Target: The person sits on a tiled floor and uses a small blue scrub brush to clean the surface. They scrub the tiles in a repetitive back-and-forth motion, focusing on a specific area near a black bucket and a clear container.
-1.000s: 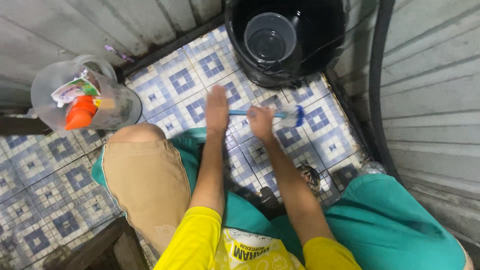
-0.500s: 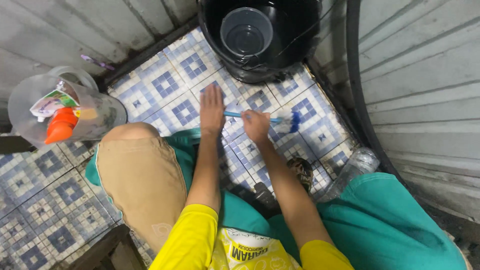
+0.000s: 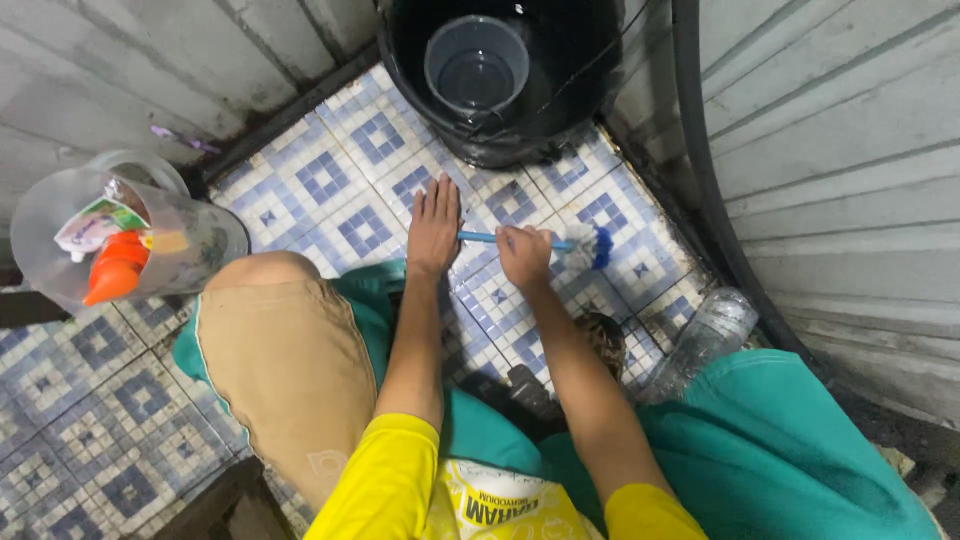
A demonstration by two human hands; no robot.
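My right hand (image 3: 525, 255) is closed around the blue handle of a scrub brush (image 3: 590, 246), whose blue and white bristle head rests on the patterned floor tiles (image 3: 340, 200) to the right of the hand. My left hand (image 3: 435, 228) lies flat on the tiles, fingers spread, just left of the brush handle's end. Both forearms reach forward from yellow sleeves. My knees, one in tan cloth and one in green cloth, frame the hands.
A black bucket (image 3: 590, 90) with a clear plastic scoop (image 3: 477, 68) inside stands ahead against grey walls. A clear jug (image 3: 120, 240) holding an orange item and a packet sits at the left. An empty plastic bottle (image 3: 700, 340) lies at the right by a black hose.
The view has shifted, so the bucket and jug sit slightly differently in frame. Both hands and the brush stay in much the same spot on the tiles.
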